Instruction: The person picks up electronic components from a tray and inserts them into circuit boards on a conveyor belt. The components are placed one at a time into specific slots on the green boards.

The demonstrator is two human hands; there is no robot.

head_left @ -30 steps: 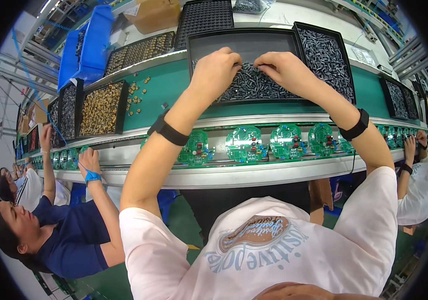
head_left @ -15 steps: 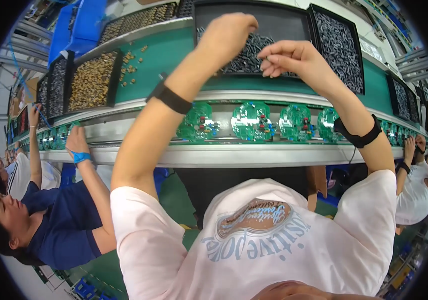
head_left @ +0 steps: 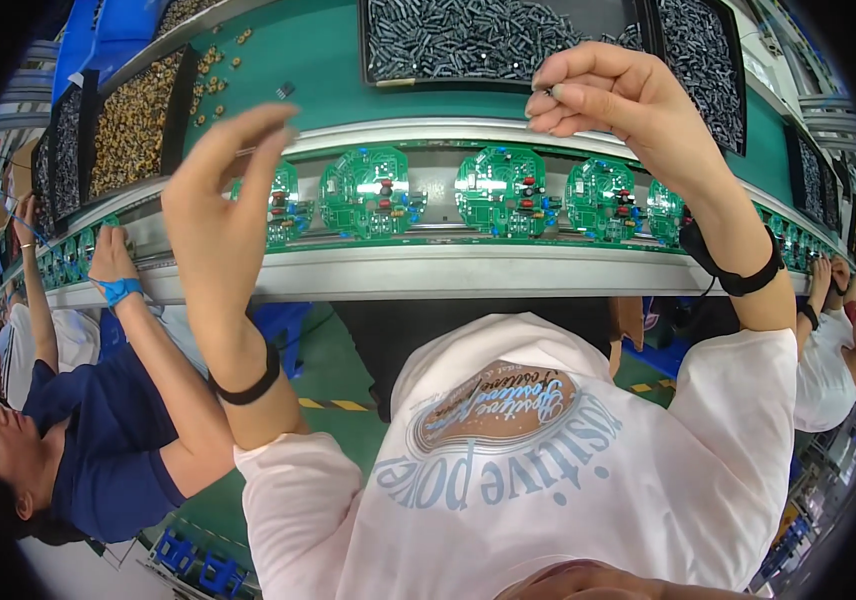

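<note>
My left hand [head_left: 223, 220] is raised over the left part of the board line, its thumb and fingers apart with nothing visible between them. Just past its fingertips, a small dark part [head_left: 286, 90] lies on the green mat. My right hand [head_left: 623, 105] hovers in front of the black tray [head_left: 403, 82] of dark cylindrical components [head_left: 468, 40]. Its thumb and fingertips are pinched together; a tiny dark bit shows at the tips, too small to name. Below my hands, green circuit boards [head_left: 363, 190] with red, blue and black parts stand along a metal rail.
A second tray of dark components [head_left: 698, 75] stands at the right. To the left is a tray of gold-brown ring-shaped parts [head_left: 138, 120], with several loose ones [head_left: 213, 85] on the green mat [head_left: 328, 60]. A co-worker's hand with a blue wrist strap [head_left: 120, 290] is close on my left.
My left hand has come back from the component tray, moving left and nearer, and its fingers have opened. My right hand stays pinched. The view has shifted, with the boards further left.
</note>
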